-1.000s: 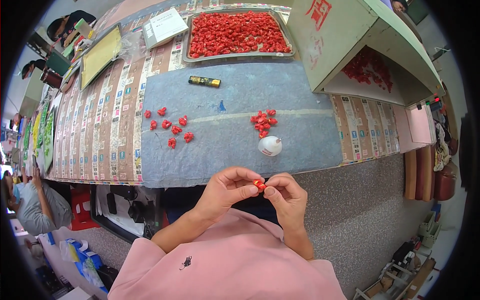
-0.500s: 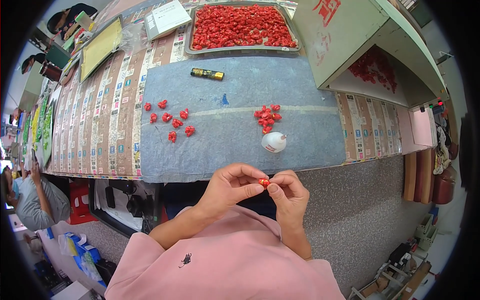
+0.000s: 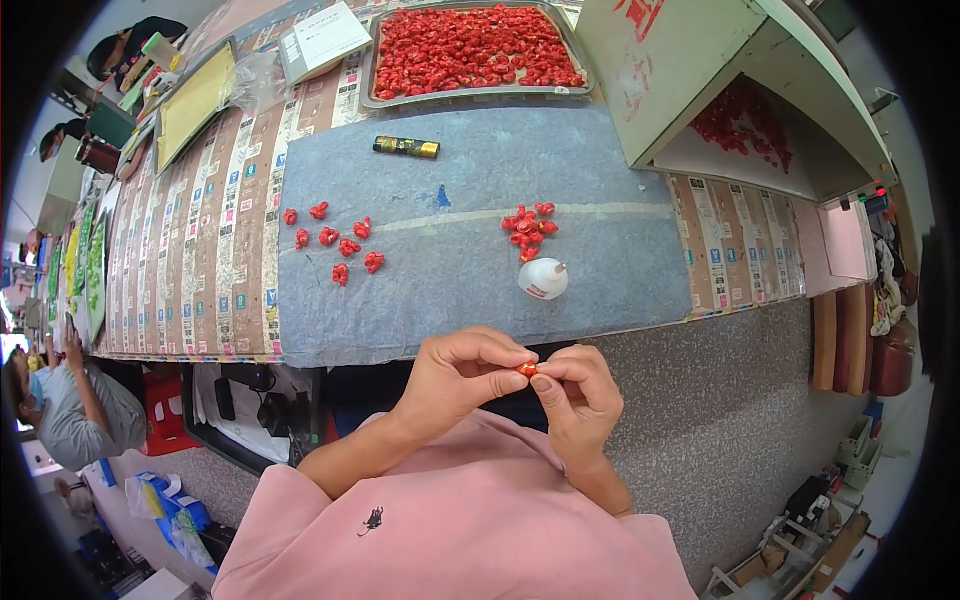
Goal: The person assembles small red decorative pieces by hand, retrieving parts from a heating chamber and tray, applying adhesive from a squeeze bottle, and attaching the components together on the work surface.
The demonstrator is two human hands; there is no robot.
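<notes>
Just in front of the table's near edge, my left hand [image 3: 448,378] and my right hand [image 3: 582,398] meet over a small red piece [image 3: 527,369] with gold-yellow marks. Thumb and fingertips of both hands pinch it from either side, covering part of it. On the blue mat [image 3: 450,315] beyond them lies a white squeeze bottle [image 3: 543,280] with a narrow tip. It touches or nearly touches a heap of red knobbly pieces [image 3: 527,230]. Several similar red pieces [image 3: 348,247] are spread apart on the mat's left side.
A black-and-gold tube [image 3: 406,147] lies further back. Behind the mat, a metal tray [image 3: 480,97] holds many red pieces. An open-fronted box [image 3: 680,70] at right contains more. A white box [image 3: 325,42] and yellow board [image 3: 196,103] lie back left. Another person [image 3: 95,420] sits at far left.
The table scene has shifted slightly left in the view. My right fingers have changed position a little on the red piece, which shows a slightly different side. Both hands still pinch it.
</notes>
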